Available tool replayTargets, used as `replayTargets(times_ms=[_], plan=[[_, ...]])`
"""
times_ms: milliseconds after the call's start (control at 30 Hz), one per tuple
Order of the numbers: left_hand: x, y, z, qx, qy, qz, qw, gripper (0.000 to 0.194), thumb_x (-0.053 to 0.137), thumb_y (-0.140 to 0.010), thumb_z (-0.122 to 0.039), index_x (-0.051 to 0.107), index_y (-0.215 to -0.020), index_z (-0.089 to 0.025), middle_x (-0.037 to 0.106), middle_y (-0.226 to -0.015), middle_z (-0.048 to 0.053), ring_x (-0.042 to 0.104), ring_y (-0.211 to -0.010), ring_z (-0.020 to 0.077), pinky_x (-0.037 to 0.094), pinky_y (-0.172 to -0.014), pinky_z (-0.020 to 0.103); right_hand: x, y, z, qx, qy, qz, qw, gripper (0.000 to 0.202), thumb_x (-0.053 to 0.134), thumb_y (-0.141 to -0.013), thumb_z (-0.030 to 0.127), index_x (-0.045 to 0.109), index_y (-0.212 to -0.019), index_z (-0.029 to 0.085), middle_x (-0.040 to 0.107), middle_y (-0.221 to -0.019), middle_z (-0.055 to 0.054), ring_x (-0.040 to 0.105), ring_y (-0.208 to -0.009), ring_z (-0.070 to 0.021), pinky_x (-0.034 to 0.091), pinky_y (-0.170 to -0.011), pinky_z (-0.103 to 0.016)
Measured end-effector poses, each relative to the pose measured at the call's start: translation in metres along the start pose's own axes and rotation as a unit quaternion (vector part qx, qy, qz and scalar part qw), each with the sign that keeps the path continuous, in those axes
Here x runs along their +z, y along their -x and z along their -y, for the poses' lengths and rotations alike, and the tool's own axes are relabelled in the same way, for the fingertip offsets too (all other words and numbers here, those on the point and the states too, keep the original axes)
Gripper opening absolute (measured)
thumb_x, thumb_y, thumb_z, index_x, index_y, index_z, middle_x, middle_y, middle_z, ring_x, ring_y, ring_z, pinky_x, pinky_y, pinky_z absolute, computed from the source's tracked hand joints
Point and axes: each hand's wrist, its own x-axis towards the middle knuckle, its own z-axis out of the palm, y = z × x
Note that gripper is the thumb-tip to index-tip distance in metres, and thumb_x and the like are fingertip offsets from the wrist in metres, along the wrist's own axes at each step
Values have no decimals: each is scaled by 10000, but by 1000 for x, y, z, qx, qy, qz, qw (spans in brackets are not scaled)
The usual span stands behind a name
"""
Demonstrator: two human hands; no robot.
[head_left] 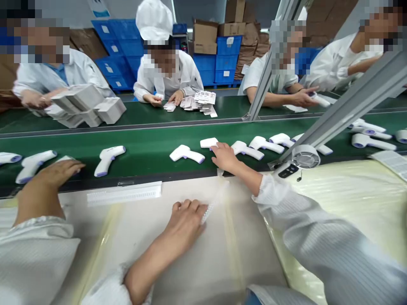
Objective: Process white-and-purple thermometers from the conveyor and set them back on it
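Observation:
My left hand (186, 222) is over the grey tabletop, its fingers curled on the end of a thin translucent strip (213, 202) that slants up and to the right. Farther forward, my right hand (225, 157) reaches over the green belt (146, 163), fingers bent on a white thermometer gun (209, 143); its lower part is hidden by the hand. Just left of it lies another white gun (187, 154) with purple trim. Close on the right side of my right hand is a third gun (247, 150).
A white strip sheet (124, 194) lies along the table's back edge. A neighbour's hand (52, 184) reaches in at left. More guns (110, 161) lie along the belt. A metal post (340, 101) with a small fan (305, 156) stands at right. Co-workers sit across, by stacked white boxes (111, 110).

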Motion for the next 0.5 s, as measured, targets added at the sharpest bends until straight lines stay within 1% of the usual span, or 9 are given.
replayTargets(times_ms=[33,67,100,167,200,267,367,500], plan=[[1,-3,4,6,-15,-6,1000,400,472,-917,-114,647,-1270,-184,652,-1215,162,551,-1145,363,372,-985,571,-4,13,1,-25,9,2,1000,394,616,-849,56,674,-1226,155,556,-1445,-194,462,-1376,-362,363,-1157,-539],[2,-8,8,12,-26,-19,999,436,400,-927,-76,654,-1260,-196,650,-1210,156,550,-1134,351,366,-978,563,-8,29,1,-58,8,11,998,349,605,-881,80,679,-1211,171,584,-1416,-169,480,-1360,-334,376,-1151,-508],[1,-14,13,17,-34,-33,999,475,344,-933,-52,656,-1258,-204,648,-1199,152,549,-1125,343,358,-975,558,-12,47,2,-93,2,28,995,297,590,-907,99,691,-1174,180,630,-1351,-146,533,-1300,-303,417,-1114,-464],[-2,-25,20,20,-47,-53,997,532,281,-933,-24,647,-1274,-205,639,-1182,146,542,-1114,333,346,-972,550,-19,80,1,-143,-8,79,987,205,572,-928,112,718,-1054,179,716,-1140,-108,640,-1086,-256,498,-967,-391],[-4,-30,23,17,-52,-59,997,538,271,-932,-21,641,-1280,-199,632,-1179,147,539,-1112,331,347,-966,543,-21,94,-1,-152,-3,100,983,183,571,-925,106,725,-996,175,733,-1045,-95,659,-988,-244,509,-901,-372],[-4,-38,24,8,-54,-66,996,518,285,-941,-38,628,-1297,-193,617,-1186,150,530,-1116,327,358,-955,523,-22,114,-4,-149,30,115,982,174,575,-914,86,728,-922,169,740,-941,-88,659,-885,-238,500,-844,-366],[1,-41,21,-9,-41,-85,996,489,310,-970,-89,595,-1345,-218,593,-1238,143,508,-1148,324,378,-961,510,-18,124,-7,-144,83,110,980,161,591,-903,73,729,-912,156,740,-915,-102,664,-878,-249,483,-847,-369],[8,-40,17,-40,-30,-84,995,529,292,-977,-82,543,-1415,-241,552,-1307,138,470,-1203,312,387,-996,514,-13,121,-2,-116,136,147,973,121,611,-922,117,723,-959,144,744,-950,-109,678,-903,-247,466,-821,-336]])
